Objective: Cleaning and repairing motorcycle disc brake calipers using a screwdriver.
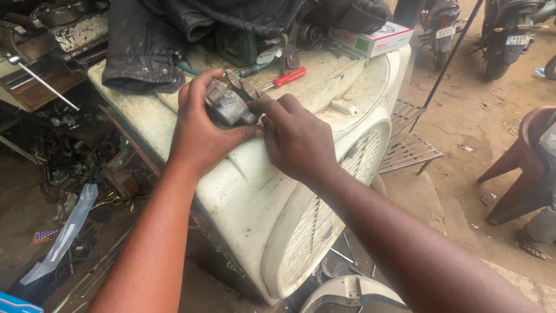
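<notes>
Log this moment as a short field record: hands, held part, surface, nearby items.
left hand: left hand grips the grey metal part
right hand: right hand, fingertips on the same part
surface: dirty white plastic fan housing, lying flat
nearby: red-handled screwdriver, dark jacket, red and white cardboard box

- Soft, even daylight fills the scene, brightest at the upper right over the sandy ground point(475, 110).
- The left side, around the scrap pile point(69, 162), sits in dim shade with muddy detail.
- No hard shadows; only faint ones under the hands on the white cooler casing point(260, 197).
- No strong glare.
- Focus is fairly sharp at the centre; the forearms at the lower edge look stretched by wide-angle distortion.
</notes>
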